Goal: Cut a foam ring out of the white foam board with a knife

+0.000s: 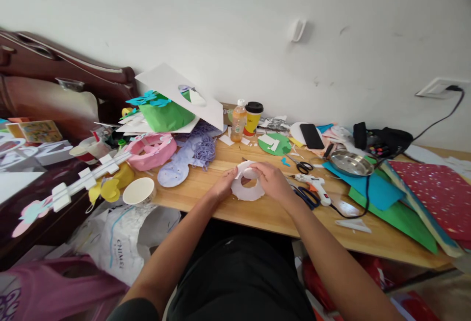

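Observation:
A white paper ring (247,193) with a round hole in its middle is between my two hands, just above the wooden table. My left hand (223,184) grips its left edge, the thumb near the top. From the upper right, my right hand (270,179) pinches the ring's rim, with the fingers bent over it. To the right of my right hand lie dark-handled scissors (307,197) and a white glue gun (317,188). A smaller pair of scissors (304,167) rests a little farther back.
An orange drink bottle (239,120) and a yellow cup (252,120) stand behind my hands. Leftward are a pink paper ring (151,153), purple yarn (204,149) and a paper bowl (139,191). A steel dish (351,163), black cord and coloured sheets (397,218) lie rightward.

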Tool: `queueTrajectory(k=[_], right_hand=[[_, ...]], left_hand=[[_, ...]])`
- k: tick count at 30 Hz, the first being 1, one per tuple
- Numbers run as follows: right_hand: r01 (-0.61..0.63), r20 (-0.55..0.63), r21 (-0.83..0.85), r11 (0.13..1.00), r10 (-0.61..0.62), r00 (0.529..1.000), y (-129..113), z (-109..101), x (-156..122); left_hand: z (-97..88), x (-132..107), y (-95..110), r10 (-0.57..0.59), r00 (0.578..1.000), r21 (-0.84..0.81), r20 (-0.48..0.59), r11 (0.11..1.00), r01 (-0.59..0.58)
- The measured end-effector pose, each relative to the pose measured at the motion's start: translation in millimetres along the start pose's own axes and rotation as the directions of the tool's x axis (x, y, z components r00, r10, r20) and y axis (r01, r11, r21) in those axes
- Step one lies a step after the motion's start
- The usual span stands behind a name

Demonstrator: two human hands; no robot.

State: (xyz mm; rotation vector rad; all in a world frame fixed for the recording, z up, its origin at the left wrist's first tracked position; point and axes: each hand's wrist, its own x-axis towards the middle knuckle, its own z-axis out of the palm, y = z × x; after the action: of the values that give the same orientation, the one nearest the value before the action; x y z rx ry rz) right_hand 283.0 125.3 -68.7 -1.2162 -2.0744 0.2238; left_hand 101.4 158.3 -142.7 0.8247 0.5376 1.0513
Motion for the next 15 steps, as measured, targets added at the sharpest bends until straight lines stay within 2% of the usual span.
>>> queueTrajectory(k=[7, 15], right_hand=[[-0.128, 0.01, 0.117, 0.985, 0.128, 0.992, -4.2, 4.6, 7.8], [-0.196, 0.018, 0.103, 0.975, 0.195, 0.981, -7.5, 5.2, 6.9]], left_hand=[[0.2, 1.7, -0.4, -0.011, 0.999, -0.023, -0.044, 1.0, 0.01], [-3.2, 3.3, -4.3, -0.046, 0.999, 0.039, -0.028, 0.998, 0.047]])
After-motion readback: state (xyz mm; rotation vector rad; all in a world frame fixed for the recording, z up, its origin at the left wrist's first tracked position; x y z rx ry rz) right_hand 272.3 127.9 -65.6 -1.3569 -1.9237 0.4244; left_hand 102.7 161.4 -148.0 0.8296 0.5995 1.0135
